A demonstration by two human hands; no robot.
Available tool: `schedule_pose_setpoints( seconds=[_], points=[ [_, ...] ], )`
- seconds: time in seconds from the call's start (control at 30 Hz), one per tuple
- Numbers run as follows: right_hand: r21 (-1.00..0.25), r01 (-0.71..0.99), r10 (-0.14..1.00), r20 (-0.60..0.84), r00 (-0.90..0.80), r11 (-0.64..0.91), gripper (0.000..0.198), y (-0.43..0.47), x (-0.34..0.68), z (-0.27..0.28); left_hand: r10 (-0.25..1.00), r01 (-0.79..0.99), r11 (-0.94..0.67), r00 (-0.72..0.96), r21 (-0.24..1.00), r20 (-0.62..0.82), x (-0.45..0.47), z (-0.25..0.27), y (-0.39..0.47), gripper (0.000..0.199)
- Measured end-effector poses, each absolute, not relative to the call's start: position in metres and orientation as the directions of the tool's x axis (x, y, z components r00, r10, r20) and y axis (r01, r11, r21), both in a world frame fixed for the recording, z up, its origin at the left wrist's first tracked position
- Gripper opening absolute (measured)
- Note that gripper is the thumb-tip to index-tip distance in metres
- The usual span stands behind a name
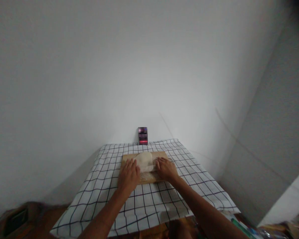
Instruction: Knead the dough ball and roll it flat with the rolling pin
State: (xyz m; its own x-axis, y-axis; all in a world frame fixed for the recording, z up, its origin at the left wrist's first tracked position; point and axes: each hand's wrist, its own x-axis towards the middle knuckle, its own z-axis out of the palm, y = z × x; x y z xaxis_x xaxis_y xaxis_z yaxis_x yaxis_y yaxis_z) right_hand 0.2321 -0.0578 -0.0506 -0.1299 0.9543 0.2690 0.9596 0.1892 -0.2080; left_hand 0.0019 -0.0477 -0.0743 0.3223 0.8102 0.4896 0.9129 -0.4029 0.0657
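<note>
A pale, soft slab of dough (144, 160) lies on a wooden board (147, 179) dusted with flour. Along its near side runs a pale ridge; whether this is a folded edge or a separate bar I cannot tell. My left hand (130, 174) is at the left end of the dough, back up, fingers close together and bent over its edge. At the right end, my right hand (166, 168) has its fingers curled down on the dough. The fingertips of both hands are partly hidden or blurred.
A white tablecloth with dark checks (102, 186) covers the table under the board. Behind the board, a small dark pixelated package (143, 136) stands against the white wall (139, 73). A brown object (17, 219) is low at the left, and blurred items lie low at the right.
</note>
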Motion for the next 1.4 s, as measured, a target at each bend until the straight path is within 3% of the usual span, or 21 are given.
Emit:
schedule_pose_setpoints(
  seconds=[0.5,0.73,1.03,1.2,1.4],
  points=[
    [-0.209,0.969,0.973,0.214,-0.090,0.135,0.040,0.011,0.229,-0.039,0.925,0.937,-0.322,0.280,0.136,0.257,0.007,-0.050,0.066,0.051],
    [-0.209,0.975,0.979,0.202,-0.029,0.072,0.042,-0.001,0.225,-0.045,0.887,0.905,-0.402,0.349,0.137,0.302,0.000,-0.062,0.070,0.048],
    [-0.153,0.972,0.957,0.255,-0.135,0.178,0.041,-0.030,0.223,-0.049,0.830,0.897,-0.437,0.371,0.072,0.415,-0.007,-0.065,0.017,0.048],
    [-0.138,0.978,0.953,0.283,-0.110,0.154,0.041,-0.047,0.216,-0.055,0.782,0.872,-0.487,0.410,0.049,0.469,-0.015,-0.072,-0.004,0.047],
    [-0.157,0.977,0.947,0.309,-0.093,0.147,0.044,-0.048,0.220,-0.045,0.795,0.887,-0.461,0.408,0.010,0.449,-0.017,-0.077,0.002,0.049]
  ],
)
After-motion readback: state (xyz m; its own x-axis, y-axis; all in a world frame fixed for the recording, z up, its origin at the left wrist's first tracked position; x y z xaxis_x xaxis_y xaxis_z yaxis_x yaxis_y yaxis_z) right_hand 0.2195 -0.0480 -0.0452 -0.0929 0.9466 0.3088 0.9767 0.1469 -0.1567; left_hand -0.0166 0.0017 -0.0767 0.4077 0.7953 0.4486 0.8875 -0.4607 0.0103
